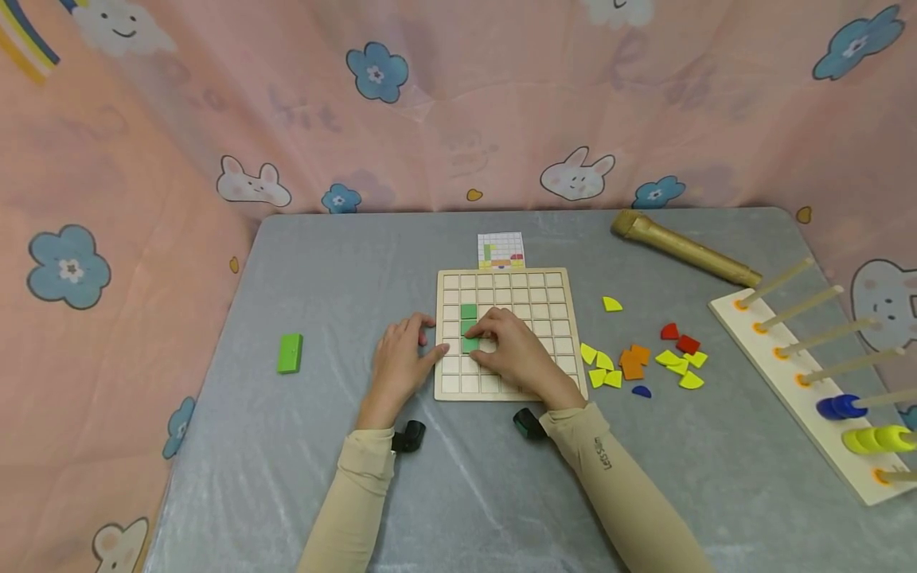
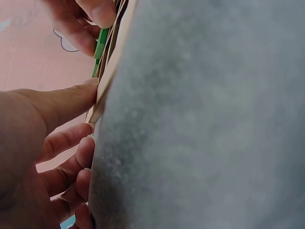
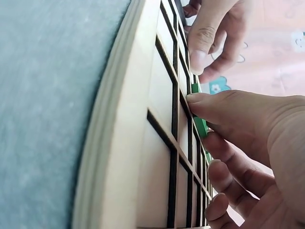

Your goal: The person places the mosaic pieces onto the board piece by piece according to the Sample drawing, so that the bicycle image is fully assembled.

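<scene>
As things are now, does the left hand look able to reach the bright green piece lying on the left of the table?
Probably yes: the left hand is at the left edge of the board, and nothing visible stands on the table between it and the bright green piece.

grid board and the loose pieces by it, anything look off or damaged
Nothing looks damaged. The grid board sits fairly straight, with the green tiles lined up in one column. Only one yellow piece looks slightly out of place, lying by itself above the loose clusters to the board's right.
</scene>
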Action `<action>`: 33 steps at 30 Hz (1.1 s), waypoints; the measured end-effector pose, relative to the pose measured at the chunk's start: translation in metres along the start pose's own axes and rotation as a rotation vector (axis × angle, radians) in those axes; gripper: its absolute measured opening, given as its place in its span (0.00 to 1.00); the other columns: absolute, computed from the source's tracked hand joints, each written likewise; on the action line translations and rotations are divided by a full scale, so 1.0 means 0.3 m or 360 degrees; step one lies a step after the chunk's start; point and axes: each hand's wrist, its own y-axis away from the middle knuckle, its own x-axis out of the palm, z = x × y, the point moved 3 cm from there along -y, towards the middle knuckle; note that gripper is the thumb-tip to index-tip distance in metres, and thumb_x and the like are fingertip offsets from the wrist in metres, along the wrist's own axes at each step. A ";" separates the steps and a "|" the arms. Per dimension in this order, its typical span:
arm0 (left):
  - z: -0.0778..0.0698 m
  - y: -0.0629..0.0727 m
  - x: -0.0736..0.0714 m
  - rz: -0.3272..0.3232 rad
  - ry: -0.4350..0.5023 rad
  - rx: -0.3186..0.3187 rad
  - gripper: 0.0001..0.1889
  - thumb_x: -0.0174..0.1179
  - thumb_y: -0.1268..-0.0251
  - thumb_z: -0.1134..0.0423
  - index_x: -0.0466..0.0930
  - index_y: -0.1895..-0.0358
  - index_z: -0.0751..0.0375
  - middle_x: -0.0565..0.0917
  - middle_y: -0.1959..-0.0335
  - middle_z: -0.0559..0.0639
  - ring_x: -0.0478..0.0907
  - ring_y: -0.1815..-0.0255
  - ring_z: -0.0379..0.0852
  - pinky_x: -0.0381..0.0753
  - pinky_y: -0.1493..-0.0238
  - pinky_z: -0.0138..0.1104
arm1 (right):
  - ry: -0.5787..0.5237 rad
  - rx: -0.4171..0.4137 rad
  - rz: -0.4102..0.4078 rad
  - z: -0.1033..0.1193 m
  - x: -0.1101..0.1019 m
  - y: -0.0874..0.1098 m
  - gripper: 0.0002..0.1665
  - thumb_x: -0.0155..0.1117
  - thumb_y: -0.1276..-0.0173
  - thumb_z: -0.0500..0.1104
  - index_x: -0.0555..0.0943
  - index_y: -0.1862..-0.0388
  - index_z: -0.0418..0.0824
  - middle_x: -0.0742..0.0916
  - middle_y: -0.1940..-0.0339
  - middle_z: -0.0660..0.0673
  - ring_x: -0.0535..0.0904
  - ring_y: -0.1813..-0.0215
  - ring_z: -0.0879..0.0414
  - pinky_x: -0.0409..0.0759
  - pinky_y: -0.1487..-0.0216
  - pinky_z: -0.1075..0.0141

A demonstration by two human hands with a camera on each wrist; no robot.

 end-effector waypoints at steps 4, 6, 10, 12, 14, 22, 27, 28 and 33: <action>-0.001 0.002 0.000 -0.0001 -0.0004 -0.0001 0.22 0.72 0.30 0.52 0.78 0.39 0.54 0.76 0.64 0.49 0.70 0.55 0.52 0.67 0.51 0.43 | -0.0004 0.0007 0.0004 0.002 0.001 -0.001 0.13 0.78 0.35 0.37 0.91 0.50 0.42 0.86 0.52 0.45 0.79 0.48 0.49 0.79 0.44 0.51; -0.002 0.003 -0.001 -0.0002 -0.0006 -0.0001 0.22 0.72 0.30 0.52 0.78 0.39 0.54 0.76 0.64 0.49 0.71 0.54 0.52 0.67 0.51 0.43 | -0.0008 0.0003 0.0000 0.002 0.000 -0.001 0.14 0.78 0.35 0.37 0.91 0.50 0.41 0.86 0.52 0.44 0.80 0.47 0.48 0.80 0.43 0.50; -0.003 0.004 -0.002 -0.0006 -0.0007 -0.0001 0.22 0.72 0.30 0.52 0.78 0.39 0.54 0.77 0.63 0.49 0.71 0.54 0.52 0.68 0.50 0.43 | -0.0013 -0.0012 -0.0010 0.000 0.001 -0.001 0.14 0.78 0.35 0.36 0.91 0.51 0.41 0.86 0.52 0.44 0.80 0.47 0.48 0.80 0.42 0.50; -0.004 0.004 -0.002 -0.0009 -0.0007 0.0002 0.22 0.72 0.30 0.52 0.78 0.39 0.54 0.77 0.63 0.49 0.71 0.54 0.52 0.68 0.50 0.43 | -0.0016 -0.0016 -0.0017 0.000 0.001 0.000 0.14 0.79 0.36 0.36 0.91 0.51 0.41 0.86 0.52 0.44 0.80 0.47 0.48 0.80 0.42 0.49; -0.004 0.004 -0.002 -0.0014 -0.0004 0.0006 0.22 0.72 0.30 0.52 0.78 0.39 0.54 0.77 0.63 0.49 0.71 0.54 0.52 0.68 0.50 0.44 | -0.0017 -0.0020 -0.0022 -0.001 0.000 0.000 0.14 0.79 0.36 0.36 0.91 0.51 0.41 0.86 0.52 0.44 0.80 0.46 0.47 0.80 0.42 0.49; -0.002 0.004 -0.002 -0.0020 -0.0010 0.0013 0.22 0.72 0.30 0.52 0.78 0.39 0.54 0.78 0.63 0.49 0.71 0.55 0.52 0.69 0.49 0.44 | -0.0023 -0.0014 -0.0048 -0.011 -0.022 0.004 0.14 0.79 0.35 0.37 0.91 0.51 0.42 0.87 0.53 0.45 0.79 0.52 0.50 0.79 0.48 0.54; -0.002 0.003 -0.001 -0.0016 0.0002 0.0013 0.22 0.72 0.30 0.53 0.78 0.38 0.55 0.77 0.63 0.49 0.69 0.56 0.51 0.67 0.50 0.43 | -0.0015 0.0050 -0.0177 -0.069 -0.110 0.018 0.14 0.78 0.35 0.36 0.91 0.50 0.38 0.88 0.54 0.41 0.78 0.54 0.47 0.76 0.50 0.55; -0.002 0.003 -0.001 -0.0015 0.0003 0.0013 0.22 0.72 0.30 0.53 0.78 0.38 0.55 0.77 0.63 0.49 0.69 0.57 0.51 0.67 0.50 0.43 | -0.0013 0.0081 -0.0204 -0.089 -0.134 0.023 0.14 0.78 0.34 0.36 0.90 0.49 0.37 0.87 0.54 0.40 0.78 0.53 0.46 0.76 0.50 0.54; -0.001 0.004 0.001 -0.0003 0.0004 0.0008 0.22 0.72 0.29 0.52 0.78 0.38 0.55 0.76 0.63 0.49 0.68 0.57 0.51 0.66 0.51 0.42 | 0.0018 0.0316 -0.0302 -0.206 -0.255 0.072 0.16 0.75 0.31 0.38 0.87 0.45 0.36 0.85 0.50 0.36 0.76 0.52 0.43 0.74 0.49 0.53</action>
